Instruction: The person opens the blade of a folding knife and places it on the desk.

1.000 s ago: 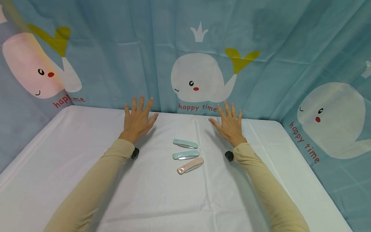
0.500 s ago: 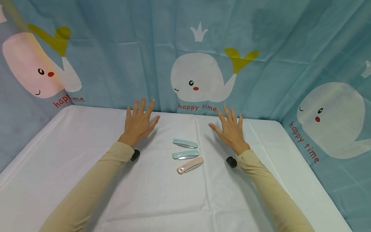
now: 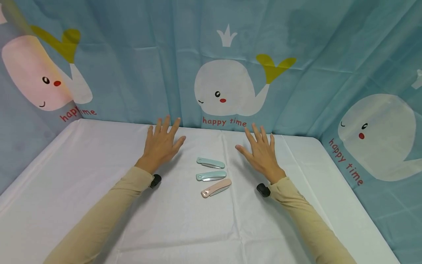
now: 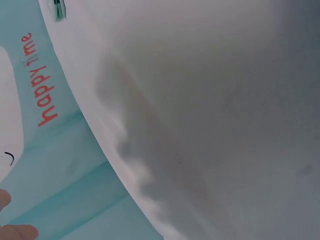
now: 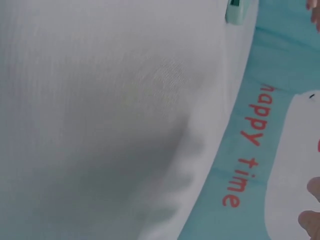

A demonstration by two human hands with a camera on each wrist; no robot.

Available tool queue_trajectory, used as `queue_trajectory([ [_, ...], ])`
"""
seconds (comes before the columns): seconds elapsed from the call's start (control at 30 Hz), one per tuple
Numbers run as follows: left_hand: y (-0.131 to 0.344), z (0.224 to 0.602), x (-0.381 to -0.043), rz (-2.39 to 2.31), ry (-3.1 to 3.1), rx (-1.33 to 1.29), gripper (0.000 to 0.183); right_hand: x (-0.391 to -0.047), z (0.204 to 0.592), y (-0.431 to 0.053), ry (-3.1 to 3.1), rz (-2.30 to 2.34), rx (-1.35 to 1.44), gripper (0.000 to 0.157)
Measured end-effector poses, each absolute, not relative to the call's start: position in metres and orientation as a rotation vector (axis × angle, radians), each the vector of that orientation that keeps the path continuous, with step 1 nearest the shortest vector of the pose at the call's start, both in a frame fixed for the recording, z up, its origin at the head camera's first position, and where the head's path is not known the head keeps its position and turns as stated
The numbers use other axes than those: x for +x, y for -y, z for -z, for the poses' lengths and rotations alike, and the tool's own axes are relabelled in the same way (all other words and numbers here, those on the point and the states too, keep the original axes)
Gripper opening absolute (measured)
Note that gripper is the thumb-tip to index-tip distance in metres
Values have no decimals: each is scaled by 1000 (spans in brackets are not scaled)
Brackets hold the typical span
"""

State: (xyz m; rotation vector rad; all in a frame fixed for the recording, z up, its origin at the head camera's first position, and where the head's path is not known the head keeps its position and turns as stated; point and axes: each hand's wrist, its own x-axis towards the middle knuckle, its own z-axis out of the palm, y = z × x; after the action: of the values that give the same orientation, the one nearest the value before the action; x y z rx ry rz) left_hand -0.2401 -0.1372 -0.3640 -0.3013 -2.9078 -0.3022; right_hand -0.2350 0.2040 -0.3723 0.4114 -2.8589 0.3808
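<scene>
Three folding knives lie in a column between my hands in the head view, each with its blade folded into the handle. The farthest is a mint-green folding knife [image 3: 211, 162], below it a second mint-green folding knife [image 3: 211, 175], and nearest a pink folding knife [image 3: 216, 188]. My left hand [image 3: 159, 146], fingers spread and straight, hovers over the cloth to their left and holds nothing. To their right my right hand [image 3: 262, 154] hovers likewise, fingers spread. Fingertips [image 4: 19, 232] show at the left wrist view's corner. The right wrist view catches the end of a mint-green handle [image 5: 236, 12].
A white cloth [image 3: 178, 227] with fold creases covers the table. Light-blue curtains [image 3: 132, 73] printed with whales and "happy time" hang behind and at both sides of it. A small black device [image 3: 263, 190] sits at each wrist, below the tan sleeves.
Both hands have drawn slightly back toward the body. The left has also shifted a little to the right. The knives have stayed in place.
</scene>
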Motion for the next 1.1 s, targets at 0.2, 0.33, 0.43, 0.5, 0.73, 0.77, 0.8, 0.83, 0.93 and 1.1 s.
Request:
queue_trajectory([
  [0.2,133,363,-234,330,2904,-329,68,-228,370,-202,2861,-412,436,80],
  [0.33,131,364,-230,337,2895,-350,66,-223,371,-200,2865,-432,455,79],
  [0.43,129,365,-227,338,2896,-362,66,-220,371,-199,2872,-442,470,78],
  [0.5,128,366,-225,336,2897,-367,67,-217,372,-198,2878,-438,479,77],
  [0.73,123,366,-217,352,2887,-382,67,-209,373,-197,2882,-436,499,76],
  [0.77,122,366,-216,355,2888,-386,67,-207,372,-197,2883,-442,497,75],
  [0.8,121,366,-215,355,2887,-388,67,-206,372,-197,2883,-449,499,75],
  [0.83,120,366,-214,356,2889,-390,67,-204,372,-196,2881,-455,502,75],
  [0.93,117,367,-210,361,2891,-395,67,-199,372,-195,2879,-468,519,74],
  [1.1,113,370,-204,368,2876,-410,66,-192,373,-194,2892,-477,541,73],
])
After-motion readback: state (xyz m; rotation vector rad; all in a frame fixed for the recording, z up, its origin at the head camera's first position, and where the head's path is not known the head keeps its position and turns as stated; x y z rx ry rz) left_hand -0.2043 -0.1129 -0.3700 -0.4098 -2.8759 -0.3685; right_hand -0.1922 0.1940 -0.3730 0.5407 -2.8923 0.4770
